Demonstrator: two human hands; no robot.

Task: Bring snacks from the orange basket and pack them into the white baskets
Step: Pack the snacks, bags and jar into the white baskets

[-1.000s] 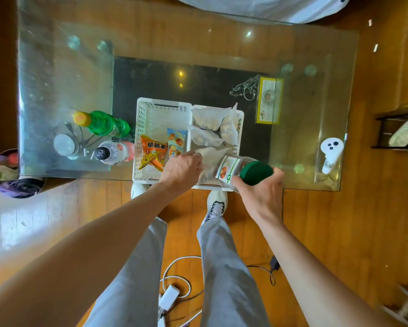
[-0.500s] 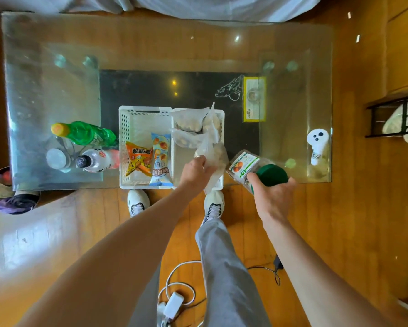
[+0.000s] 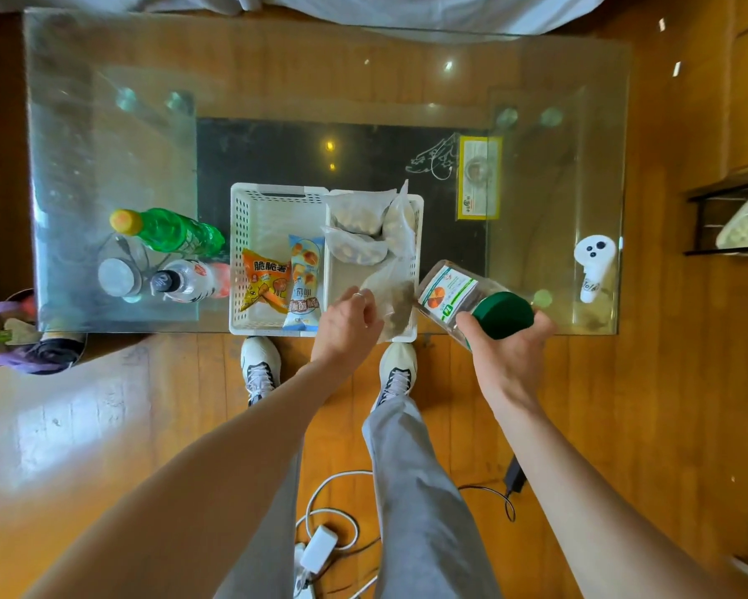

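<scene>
the step in hand looks like packing: the left hand (image 3: 350, 324) pinches a clear plastic bag of dark brown snack (image 3: 390, 302) at its near edge and holds it over the near end of the right-hand white slotted plastic basket (image 3: 414, 270), while the right hand (image 3: 504, 352) grasps a clear jar with a green screw lid and an orange-and-green label (image 3: 467, 302), tilted with its base towards the basket, just right of the bag. beyond the left hand's knuckles, deeper in that same basket, lie three clear bags of pale round snacks (image 3: 357, 235). to the left of the left hand, the second white slotted plastic basket (image 3: 242, 235) holds an orange crisp packet (image 3: 263, 285) and a light blue bread packet (image 3: 305, 281), side by side. the orange basket is not in view.

by my reading, the next move calls for letting the bag settle into the free near end, then finding room for the jar; the right basket is crowded, so the jar may fit better in the left one, beyond the two packets.

everything stands on a glass-topped table (image 3: 558, 209) over orange wooden floor. far left of the left hand stand a green bottle (image 3: 173, 231) and a white bottle with a black cap (image 3: 186, 281); far right of the right hand lies a white controller (image 3: 593, 268).
</scene>
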